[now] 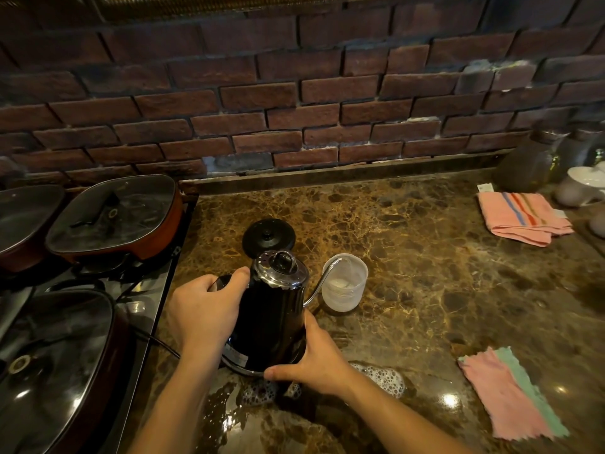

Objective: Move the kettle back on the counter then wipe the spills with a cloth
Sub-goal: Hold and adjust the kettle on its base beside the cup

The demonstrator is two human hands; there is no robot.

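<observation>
Left hand (204, 309) wrapped round the kettle (273, 309) handle, right hand (316, 358) gripping its base, foamy spill (381, 376) on the bench (442, 273) right beside it, cloth (510, 393) nearby.

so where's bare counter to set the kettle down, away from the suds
The widest bare patch of counter runs from the plastic cup back to the brick wall and right to the striped pink towel. A smaller patch lies between the cup and the pink-and-green cloth. The near edge by the kettle is covered by foamy spill; the black lid and stove pans crowd the left.
</observation>
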